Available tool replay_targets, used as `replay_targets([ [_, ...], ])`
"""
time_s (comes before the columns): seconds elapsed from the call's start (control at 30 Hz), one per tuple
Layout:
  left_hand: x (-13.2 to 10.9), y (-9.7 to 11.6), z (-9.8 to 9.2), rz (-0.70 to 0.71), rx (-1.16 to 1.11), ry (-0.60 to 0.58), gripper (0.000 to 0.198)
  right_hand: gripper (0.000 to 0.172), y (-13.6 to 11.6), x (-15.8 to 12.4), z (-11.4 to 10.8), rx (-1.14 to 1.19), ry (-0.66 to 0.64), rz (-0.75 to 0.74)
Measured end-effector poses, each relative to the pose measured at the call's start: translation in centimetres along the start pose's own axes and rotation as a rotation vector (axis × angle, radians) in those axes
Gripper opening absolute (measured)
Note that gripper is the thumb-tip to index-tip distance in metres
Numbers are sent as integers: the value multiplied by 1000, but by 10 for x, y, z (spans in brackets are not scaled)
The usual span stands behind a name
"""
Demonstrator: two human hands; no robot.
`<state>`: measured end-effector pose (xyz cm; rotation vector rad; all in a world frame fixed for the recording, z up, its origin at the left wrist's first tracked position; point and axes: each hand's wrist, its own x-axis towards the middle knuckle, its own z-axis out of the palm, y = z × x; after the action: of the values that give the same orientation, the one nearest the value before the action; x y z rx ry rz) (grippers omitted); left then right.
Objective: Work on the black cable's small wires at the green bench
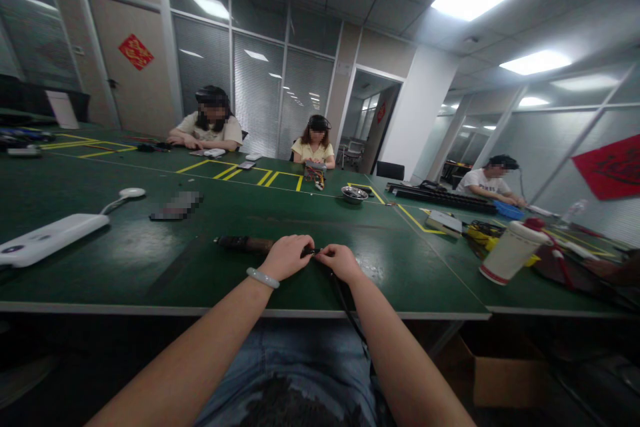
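Observation:
Both my hands rest on a green table (150,260) close to its near edge. My left hand (287,256), with a pale bangle on the wrist, is closed around the end of a dark brown rod-like tool (243,244) that lies across the table to the left. My right hand (340,260) is closed in a pinch on a black cable (345,300) that meets the tool between my two hands and hangs over the table edge toward my lap. The fingertips of both hands nearly touch.
A white power strip (45,239) and a round white puck on a cable (131,193) lie at left. A white cup (510,251) stands at right, a metal bowl (354,194) further back. Three other people sit at the far tables. A cardboard box (505,377) sits below.

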<state>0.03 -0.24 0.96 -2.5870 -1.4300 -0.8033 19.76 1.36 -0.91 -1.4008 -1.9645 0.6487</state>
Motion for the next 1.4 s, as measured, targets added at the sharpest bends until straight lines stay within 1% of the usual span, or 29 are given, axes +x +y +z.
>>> replay_targets([
  [0.17, 0, 0, 0, 37, -13, 12, 14, 23, 1, 1, 0, -8, -8, -14],
  [0.4, 0, 1, -2, 71, -44, 3, 15, 25, 3, 1, 0, 1, -5, -20],
  [0.67, 0, 0, -1, 10, -15, 0, 18, 28, 2, 1, 0, -7, -5, -13],
  [0.93, 0, 1, -1, -37, 11, -20, 20, 26, 6, 3, 2, -2, 0, -42],
  [1.23, 0, 0, -1, 67, -28, 4, 13, 25, 5, 3, 1, -13, 3, -46],
  [1.4, 0, 0, -1, 58, -26, 0, 17, 25, 2, 1, 0, -4, 5, -44],
])
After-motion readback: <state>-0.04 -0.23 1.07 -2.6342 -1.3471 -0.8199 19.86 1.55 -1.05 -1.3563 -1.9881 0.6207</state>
